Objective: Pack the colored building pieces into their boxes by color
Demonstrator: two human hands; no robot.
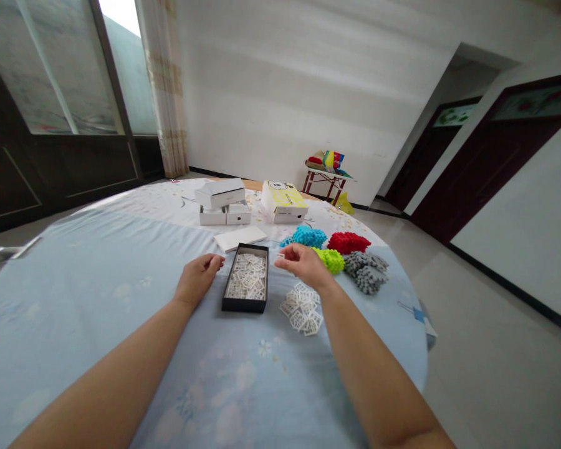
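Left hand point(199, 277) rests on the blue tablecloth point(98, 287), just beside the left wall of the black tray point(245, 304). Fingers curled loosely, tips pointing at the tray's upper left corner; nothing visibly held, and can't tell if the fingertips touch the tray.

Right hand point(303, 263) hovers at about 2 o'clock from the tray, near its upper right corner. Thumb and forefinger pinched nearly together; something tiny and pale may sit between them, too small to tell.

Tray sits between the two hands, long side running away from the person, filled with small white grid-like plastic pieces point(247, 276). A loose heap of the same white pieces point(302, 310) lies on the cloth at 4 o'clock from the tray, under the right wrist.

Beyond the right hand, from 1 to 3 o'clock of the tray: blue pile point(308, 236), red pile point(348, 242), green pile point(331, 259) touching the hand's far side, grey pile point(367, 271) furthest right. All knobbly little parts, detail blurred.

At 12 o'clock from the tray a flat white lid point(240, 237) lies on the cloth. Further back, stacked white boxes point(222, 201) and a yellow-topped box point(283, 201). Small red-legged table point(326, 181) with colourful stuff against the far wall. Dark doors point(486, 162) at right, window with curtain point(166, 93) at left.
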